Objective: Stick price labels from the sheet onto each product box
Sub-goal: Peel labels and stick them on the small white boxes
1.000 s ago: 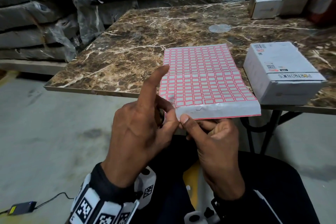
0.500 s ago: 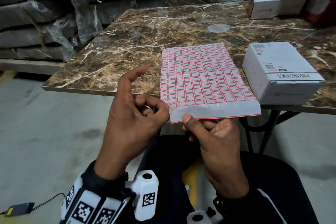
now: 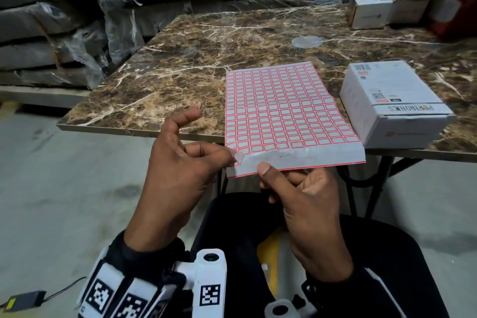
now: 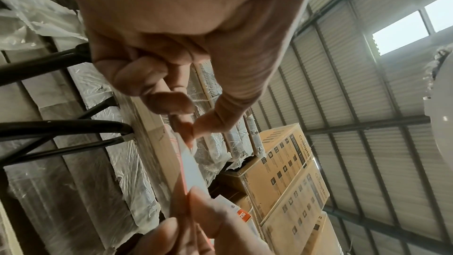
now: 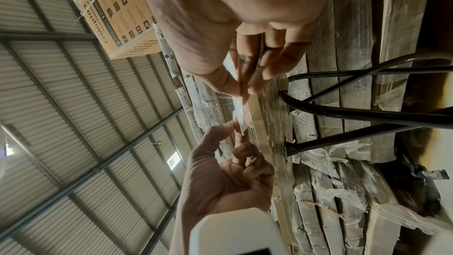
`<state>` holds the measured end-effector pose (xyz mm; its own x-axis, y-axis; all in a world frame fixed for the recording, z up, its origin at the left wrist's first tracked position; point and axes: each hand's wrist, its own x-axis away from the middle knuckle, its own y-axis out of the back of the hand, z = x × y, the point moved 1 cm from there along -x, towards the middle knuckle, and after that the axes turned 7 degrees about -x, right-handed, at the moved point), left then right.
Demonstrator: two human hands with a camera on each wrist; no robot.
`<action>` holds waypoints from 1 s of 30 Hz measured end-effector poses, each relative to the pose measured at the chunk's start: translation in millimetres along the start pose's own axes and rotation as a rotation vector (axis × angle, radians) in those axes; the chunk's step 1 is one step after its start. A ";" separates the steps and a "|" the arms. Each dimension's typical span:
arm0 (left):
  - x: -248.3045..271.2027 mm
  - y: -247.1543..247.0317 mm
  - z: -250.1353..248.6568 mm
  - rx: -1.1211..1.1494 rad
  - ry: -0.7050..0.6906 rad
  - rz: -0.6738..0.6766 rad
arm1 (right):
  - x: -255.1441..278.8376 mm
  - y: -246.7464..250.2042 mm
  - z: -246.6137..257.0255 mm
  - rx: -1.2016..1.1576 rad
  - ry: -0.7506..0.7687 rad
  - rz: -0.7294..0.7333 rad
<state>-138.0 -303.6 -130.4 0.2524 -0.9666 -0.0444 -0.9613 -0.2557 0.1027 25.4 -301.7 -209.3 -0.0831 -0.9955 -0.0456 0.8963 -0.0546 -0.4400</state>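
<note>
We hold the label sheet (image 3: 286, 113) out over the near edge of the marble-patterned desk (image 3: 180, 70), its far part lying on the desktop and its near blank margin hanging toward our lap. Our right hand (image 3: 307, 204) pinches that near margin, thumb on top and the other fingers (image 3: 294, 175) curled under the paper. Our left hand (image 3: 180, 165) is at the sheet's near left corner, where thumb and middle finger are pressed together on a small price label (image 3: 239, 157) that stands lifted off the backing; the index finger (image 3: 184, 117) sticks up free, bent above the pinch. The left wrist view shows the same pinch edge-on, with the sheet (image 4: 190, 164) running thin between the two hands.

Just right of the sheet, a white product box (image 3: 392, 103) printed with a barcode and brand lettering lies flat on the desk, apart from both hands. More white boxes (image 3: 369, 8) are piled at the far right corner. On the floor at near left lies a black power adapter (image 3: 24, 299) with its cable.
</note>
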 end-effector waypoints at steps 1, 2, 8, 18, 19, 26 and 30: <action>-0.3 0.4 -0.1 0.019 0.014 0.002 | 0.2 -0.3 0.1 0.004 -0.006 0.000; -1.0 1.0 0.3 0.033 0.024 -0.002 | -0.3 -0.5 -0.6 0.005 -0.011 -0.003; -6.6 9.3 0.8 0.036 0.004 -0.050 | -2.5 2.6 -3.2 0.000 -0.007 -0.019; 20.1 -12.3 1.5 -0.396 -0.232 -0.109 | -2.2 3.5 -5.5 0.049 0.012 -0.052; 19.5 -12.7 2.7 -0.403 -0.233 -0.123 | -2.1 3.5 -5.4 0.048 0.014 -0.047; 12.7 -11.6 -1.1 -0.243 -0.100 -0.134 | -1.4 1.8 -1.7 0.038 0.004 -0.019; 7.9 -9.0 -0.8 -0.054 -0.005 -0.100 | -0.1 0.9 0.4 0.047 0.013 -0.006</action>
<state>-127.2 -308.9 -130.9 0.3457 -0.9363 -0.0624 -0.9240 -0.3512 0.1513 26.4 -301.8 -209.3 -0.0937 -0.9941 -0.0553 0.9151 -0.0642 -0.3981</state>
